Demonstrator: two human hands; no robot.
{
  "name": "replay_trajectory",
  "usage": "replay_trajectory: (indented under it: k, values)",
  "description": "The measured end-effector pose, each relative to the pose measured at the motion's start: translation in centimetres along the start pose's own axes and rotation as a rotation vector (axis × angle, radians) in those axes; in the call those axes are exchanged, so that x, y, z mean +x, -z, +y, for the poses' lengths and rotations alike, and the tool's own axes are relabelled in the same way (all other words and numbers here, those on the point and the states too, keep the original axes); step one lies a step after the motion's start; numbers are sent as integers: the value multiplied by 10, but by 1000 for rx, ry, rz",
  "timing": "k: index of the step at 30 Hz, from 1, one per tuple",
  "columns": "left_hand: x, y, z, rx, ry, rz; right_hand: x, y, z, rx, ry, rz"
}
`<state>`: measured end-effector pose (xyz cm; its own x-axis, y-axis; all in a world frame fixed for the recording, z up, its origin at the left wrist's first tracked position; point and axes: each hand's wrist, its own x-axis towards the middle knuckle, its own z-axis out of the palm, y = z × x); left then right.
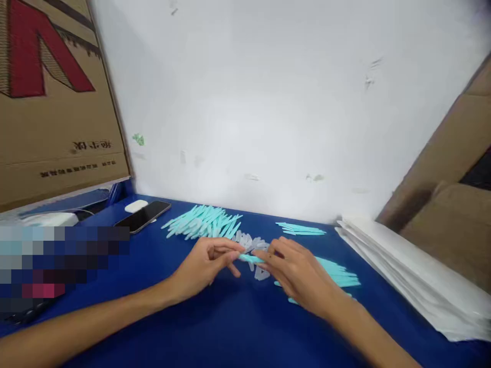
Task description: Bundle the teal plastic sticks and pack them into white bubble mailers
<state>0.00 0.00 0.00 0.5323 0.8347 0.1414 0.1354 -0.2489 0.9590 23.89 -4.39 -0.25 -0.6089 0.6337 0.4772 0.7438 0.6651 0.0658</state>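
Between my hands is a slim turquoise plastic stick (251, 258), held level over the blue table. My left hand (213, 260) pinches its left end with thumb and fingertips. Fingers of my right hand (295, 268) close on the other end and hide part of it. Just behind the stick lies a small heap of clear plastic pieces (247, 240), which look like little caps. A large pile of similar turquoise sticks (203, 222) is beyond my left hand. More turquoise sticks (339, 273) lie side by side, partly covered by my right hand.
A few turquoise sticks (301, 229) lie near the wall at the back right. White sheets or bags (414, 276) are stacked along the right edge. A phone (143, 216) and a white case (136, 206) sit back left. Cardboard (57, 122) stands at the left.
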Motion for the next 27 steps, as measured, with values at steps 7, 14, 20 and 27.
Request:
replay_trajectory:
  k: [7,14,20,27]
  values:
    - [-8,-5,-8,-72,-29,-54,5,-1,-13,49,58,47]
    - [-7,-3,-8,170,-142,-49,6,-3,-13,31,71,80]
    - [-2,10,-15,802,-757,129,3,4,8,-15,-79,33]
    - [22,61,-13,1369,-706,393,-24,-7,76,-203,-442,-29]
